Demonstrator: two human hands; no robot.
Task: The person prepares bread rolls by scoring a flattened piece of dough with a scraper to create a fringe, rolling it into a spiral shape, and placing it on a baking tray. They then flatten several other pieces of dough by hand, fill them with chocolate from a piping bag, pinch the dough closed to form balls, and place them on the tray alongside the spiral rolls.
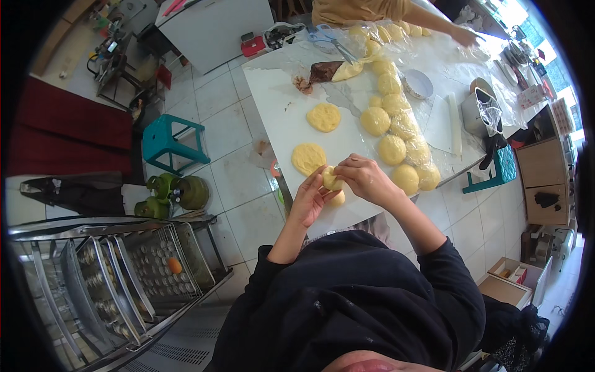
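Note:
Both my hands hold one small yellow dough piece (331, 179) just above the near edge of the white worktable (279, 99). My left hand (308, 199) cups it from below. My right hand (362, 178) pinches it from above with curled fingers. Another dough lump (338, 199) lies on the table right under my hands. Two flattened dough discs lie on the table beyond: one close by (308, 158), one farther away (324, 116). To the right, a row of round dough balls (396, 127) sits under clear plastic film.
Another person in a tan top (359, 9) works at the far end, one hand (463, 36) on the table. A piping bag (338, 70), scissors (328, 37), round tin (419, 84) lie there. Teal stool (173, 142), green gas cylinders (173, 192), metal tray rack (118, 273) stand left.

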